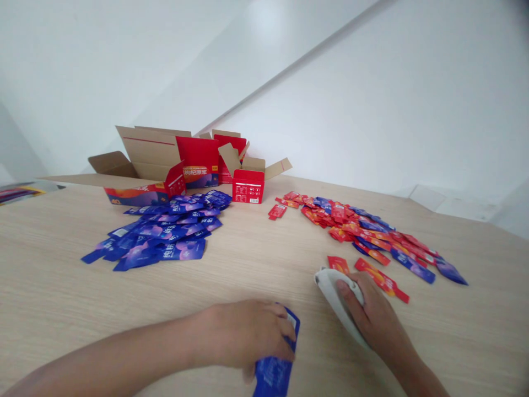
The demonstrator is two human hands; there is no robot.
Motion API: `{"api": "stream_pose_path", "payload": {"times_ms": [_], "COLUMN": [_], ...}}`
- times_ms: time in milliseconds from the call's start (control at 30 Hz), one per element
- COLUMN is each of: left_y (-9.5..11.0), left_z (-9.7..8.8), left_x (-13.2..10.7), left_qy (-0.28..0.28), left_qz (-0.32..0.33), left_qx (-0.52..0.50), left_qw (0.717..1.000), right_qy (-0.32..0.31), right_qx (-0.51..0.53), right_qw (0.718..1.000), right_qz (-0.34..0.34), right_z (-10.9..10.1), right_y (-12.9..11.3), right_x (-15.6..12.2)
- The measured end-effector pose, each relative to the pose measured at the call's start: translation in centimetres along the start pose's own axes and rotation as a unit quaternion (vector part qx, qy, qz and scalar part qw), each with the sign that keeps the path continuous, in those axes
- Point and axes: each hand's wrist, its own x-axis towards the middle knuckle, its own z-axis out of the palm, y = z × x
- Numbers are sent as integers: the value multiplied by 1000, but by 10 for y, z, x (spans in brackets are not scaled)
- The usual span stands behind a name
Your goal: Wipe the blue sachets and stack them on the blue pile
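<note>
My left hand [258,333] is closed around a blue pouch [273,377] near the front of the table. Its fingers cover the pouch's middle, and whether there is one pouch or two cannot be told. My right hand [374,309] grips a white, smooth handheld device [336,298] with a narrow front end; its exact kind is unclear. Just beyond that device lie a red pouch [338,264] and another red pouch with an orange print [382,278]. A heap of blue pouches [165,231] is on the left, and a mixed heap of red and blue pouches [343,218] on the right.
An open, red-and-blue printed carton [144,193] stands at the back left of the wooden table [248,264]. Beside it are more red cartons and a smaller red box [248,186] with raised flaps. A single red pouch [277,211] lies near the mixed heap. A white wall rises behind.
</note>
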Motion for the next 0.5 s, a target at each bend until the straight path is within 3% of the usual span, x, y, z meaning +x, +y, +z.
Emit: {"api": "stream_pose_path", "payload": {"times_ms": [200, 400, 500], "left_y": [-1, 11, 15], "left_z": [9, 7, 11], "left_x": [-4, -4, -1], "left_qy": [56, 24, 33], "left_qz": [-22, -46, -73], "left_qx": [27, 66, 107], "left_qw": [998, 996, 991], "right_qy": [3, 9, 12], "right_qx": [1, -5, -6], "right_qw": [1000, 1000, 1000], "right_qz": [-16, -16, -17], "right_z": [0, -2, -2], "right_y": [0, 2, 5], "right_x": [1, 1, 2]}}
